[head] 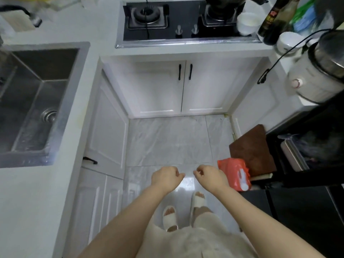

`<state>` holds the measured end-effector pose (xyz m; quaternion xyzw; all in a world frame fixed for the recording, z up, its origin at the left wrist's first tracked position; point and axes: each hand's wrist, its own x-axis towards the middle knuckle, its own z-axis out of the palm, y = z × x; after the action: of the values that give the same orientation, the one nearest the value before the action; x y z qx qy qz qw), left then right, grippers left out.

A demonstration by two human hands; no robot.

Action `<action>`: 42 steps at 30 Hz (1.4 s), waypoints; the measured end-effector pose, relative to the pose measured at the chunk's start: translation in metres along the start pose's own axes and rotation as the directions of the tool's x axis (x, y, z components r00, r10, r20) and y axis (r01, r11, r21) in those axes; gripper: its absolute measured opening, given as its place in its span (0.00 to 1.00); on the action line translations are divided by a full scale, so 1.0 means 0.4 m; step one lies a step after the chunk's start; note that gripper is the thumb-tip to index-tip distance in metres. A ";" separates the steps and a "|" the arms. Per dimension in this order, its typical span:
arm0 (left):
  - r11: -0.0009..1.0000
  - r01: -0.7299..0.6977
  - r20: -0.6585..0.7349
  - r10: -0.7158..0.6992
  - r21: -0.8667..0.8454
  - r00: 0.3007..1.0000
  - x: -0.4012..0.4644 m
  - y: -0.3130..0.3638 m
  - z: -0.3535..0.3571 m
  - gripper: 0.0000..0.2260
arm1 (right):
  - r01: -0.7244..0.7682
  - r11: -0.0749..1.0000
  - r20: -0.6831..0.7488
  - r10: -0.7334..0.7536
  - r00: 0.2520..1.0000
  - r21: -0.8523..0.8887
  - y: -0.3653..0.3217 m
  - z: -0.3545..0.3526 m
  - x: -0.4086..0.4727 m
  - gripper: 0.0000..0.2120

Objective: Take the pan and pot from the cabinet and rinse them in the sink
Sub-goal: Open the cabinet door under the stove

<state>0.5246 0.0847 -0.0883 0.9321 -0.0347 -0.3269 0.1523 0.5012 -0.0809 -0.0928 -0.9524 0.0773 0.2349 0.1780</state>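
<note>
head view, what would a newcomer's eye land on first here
Two bare hands, left and right, hang loosely curled and empty over the floor. Ahead, the cabinet doors under the stove are closed. The steel sink sits at the left.

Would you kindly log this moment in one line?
left hand empty | right hand empty | cabinet doors closed | sink empty

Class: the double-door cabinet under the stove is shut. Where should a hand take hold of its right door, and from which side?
Grip the black vertical bar handle on the right door, coming straight from the front. It stands at the door's inner edge, so hinges probably sit on the outer side.
</note>
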 end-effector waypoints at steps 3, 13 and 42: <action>1.000 0.015 -0.001 -0.015 -0.016 1.000 0.052 0.024 -0.027 0.17 | 0.019 1.000 0.019 -0.019 1.000 -0.008 0.008 -0.023 0.062 0.15; 0.992 0.113 -0.017 -0.114 -0.057 0.993 0.225 0.139 -0.113 0.16 | 0.151 0.988 0.104 -0.149 0.983 -0.015 0.075 -0.141 0.265 0.19; 0.996 0.026 0.000 -0.027 -0.084 1.000 0.706 0.088 -0.466 0.15 | -0.007 0.996 0.099 -0.002 0.995 0.085 -0.110 -0.323 0.759 0.21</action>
<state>0.8626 0.0535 -0.1087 0.9254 -0.0085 -0.3296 0.1871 0.8320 -0.1079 -0.1168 -0.9310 0.0796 0.2787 0.2219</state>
